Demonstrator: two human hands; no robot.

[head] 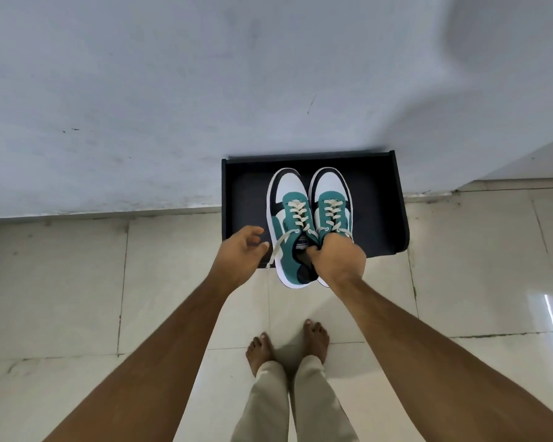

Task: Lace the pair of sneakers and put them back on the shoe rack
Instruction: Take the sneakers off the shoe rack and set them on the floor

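Observation:
Two teal, white and black sneakers with cream laces are held side by side over the black shoe rack (377, 199), toes toward the wall. The left sneaker (288, 218) has a loose lace end hanging at its left side. The right sneaker (331, 202) is partly hidden at the heel by my right hand (337, 260), which grips both shoes at their collars. My left hand (241, 250) is just left of the left sneaker, fingers spread, holding nothing. Whether the soles touch the rack top I cannot tell.
The rack stands against a pale grey wall (141, 106). Pale floor tiles (61, 282) spread around it. My bare feet (288, 346) stand on the tiles just in front of the rack.

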